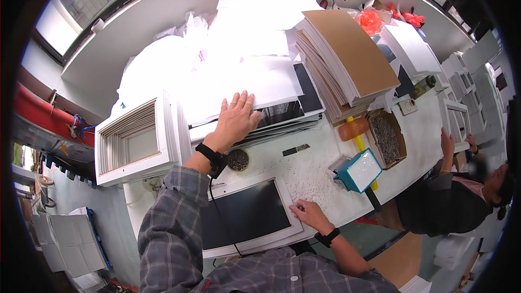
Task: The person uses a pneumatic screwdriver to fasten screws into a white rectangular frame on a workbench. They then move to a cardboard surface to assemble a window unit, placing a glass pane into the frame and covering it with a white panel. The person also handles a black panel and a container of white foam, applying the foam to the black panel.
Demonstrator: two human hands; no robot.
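Note:
My left hand (237, 116) lies flat, fingers spread, on white paper sheets (268, 78). Beneath those sheets, a stack of dark prints (281, 113) shows along its near edge. My right hand (310, 215) is at the right edge of a white picture frame (287, 209). Its fingers are curled together, and whatever they hold, if anything, is too small to make out. A dark panel (247, 211) fills that frame, which lies flat at the table's near edge. A thin black cable (217, 212) runs down from my left wristband across it.
White frames (165, 130) are stacked at left. A round tin (237, 160), a utility knife (296, 150), a blue box (358, 171), a mallet (354, 129) and a carton of small metal pieces (386, 138) stand on the table (312, 171). Brown-topped boards (353, 49) rise behind. Another person (450, 201) works at right.

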